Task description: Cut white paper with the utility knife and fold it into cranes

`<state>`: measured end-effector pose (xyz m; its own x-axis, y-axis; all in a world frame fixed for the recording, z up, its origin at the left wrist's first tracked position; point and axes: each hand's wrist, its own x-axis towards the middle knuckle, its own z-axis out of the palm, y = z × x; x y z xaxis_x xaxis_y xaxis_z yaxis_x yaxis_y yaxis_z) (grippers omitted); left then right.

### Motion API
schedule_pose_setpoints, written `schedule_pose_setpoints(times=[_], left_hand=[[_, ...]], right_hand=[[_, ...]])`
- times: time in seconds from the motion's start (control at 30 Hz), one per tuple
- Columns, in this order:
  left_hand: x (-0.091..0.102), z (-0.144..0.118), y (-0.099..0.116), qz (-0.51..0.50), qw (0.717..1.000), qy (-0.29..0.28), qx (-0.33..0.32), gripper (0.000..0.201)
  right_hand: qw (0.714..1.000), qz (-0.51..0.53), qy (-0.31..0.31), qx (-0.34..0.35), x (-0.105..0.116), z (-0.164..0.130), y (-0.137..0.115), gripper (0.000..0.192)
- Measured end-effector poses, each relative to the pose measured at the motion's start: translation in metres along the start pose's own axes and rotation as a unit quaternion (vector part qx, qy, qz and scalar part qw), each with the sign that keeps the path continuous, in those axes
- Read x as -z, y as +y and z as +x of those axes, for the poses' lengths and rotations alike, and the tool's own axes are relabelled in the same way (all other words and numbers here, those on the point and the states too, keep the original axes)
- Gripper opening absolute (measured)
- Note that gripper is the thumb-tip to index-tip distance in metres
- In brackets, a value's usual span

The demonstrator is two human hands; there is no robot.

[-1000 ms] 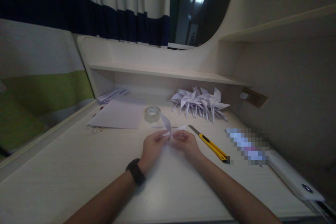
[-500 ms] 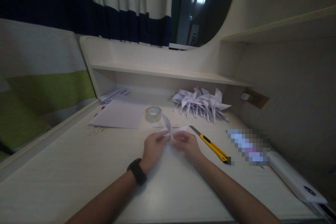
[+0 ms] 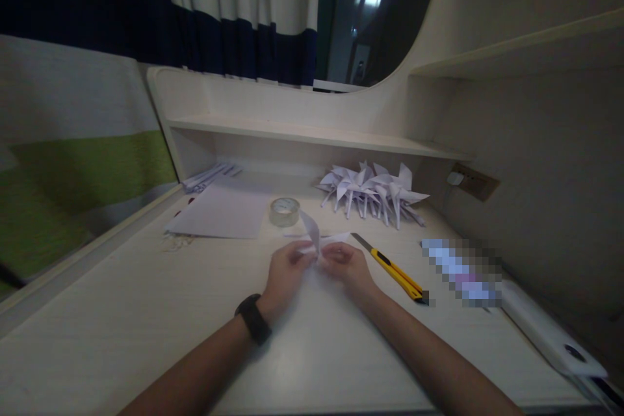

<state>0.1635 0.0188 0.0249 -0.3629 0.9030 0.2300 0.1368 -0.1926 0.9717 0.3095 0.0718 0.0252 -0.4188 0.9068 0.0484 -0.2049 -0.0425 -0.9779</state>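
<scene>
The pale table (image 3: 121, 312) takes up most of the view, with a shelf (image 3: 312, 136) across its back and striped curtains (image 3: 219, 26) behind that. At the back left lies a sheet of blank paper (image 3: 221, 211), flat and unfolded, with a few more white strips (image 3: 209, 175) tucked under the shelf beyond it. At the back right stands a cluster of finished folded paper pieces (image 3: 375, 190), pointed and winged, packed close together; judging from that pile, a good many are already made, and the flat sheet suggests stock is left for more. Near the middle of the table, both hands meet over one more folded paper piece (image 3: 314, 237), which has one flap standing upright and others spread flat to the sides. The left hand (image 3: 285, 276), with a dark band on its wrist, and the right hand (image 3: 348, 266) each have the fingers closed narrow, pinching the piece near its centre. This one looks partly shaped but not as crisp as those in the pile, so I judge it mid-fold. A roll of clear tape (image 3: 285, 211) sits just behind it, and a yellow utility knife (image 3: 392, 268) lies just to the right of the right hand, touched by neither.
</scene>
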Motion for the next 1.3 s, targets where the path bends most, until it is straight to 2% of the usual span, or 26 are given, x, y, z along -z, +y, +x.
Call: schedule_pose_setpoints(times=[0.13,0.4,0.93,1.3], left_hand=[[-0.0011,-0.0001,0.0022,-0.032,0.999,-0.005,0.008,0.028],[0.0003,0.0006,-0.0028,0.022,1.0,-0.004,-0.014,0.029],[-0.0017,-0.0022,-0.0018,-0.026,1.0,-0.005,0.016,0.033],[-0.002,-0.0001,-0.0049,-0.048,0.999,-0.012,0.011,0.038]], right_hand=[[1.0,0.009,-0.004,0.006,0.001,0.0011,0.0017,0.038],[1.0,0.005,0.003,0.017,0.0012,0.0013,0.0039,0.034],[0.999,0.017,0.018,0.038,-0.0034,-0.0007,0.0014,0.033],[0.999,0.004,0.024,0.035,-0.004,-0.0007,0.0032,0.035]])
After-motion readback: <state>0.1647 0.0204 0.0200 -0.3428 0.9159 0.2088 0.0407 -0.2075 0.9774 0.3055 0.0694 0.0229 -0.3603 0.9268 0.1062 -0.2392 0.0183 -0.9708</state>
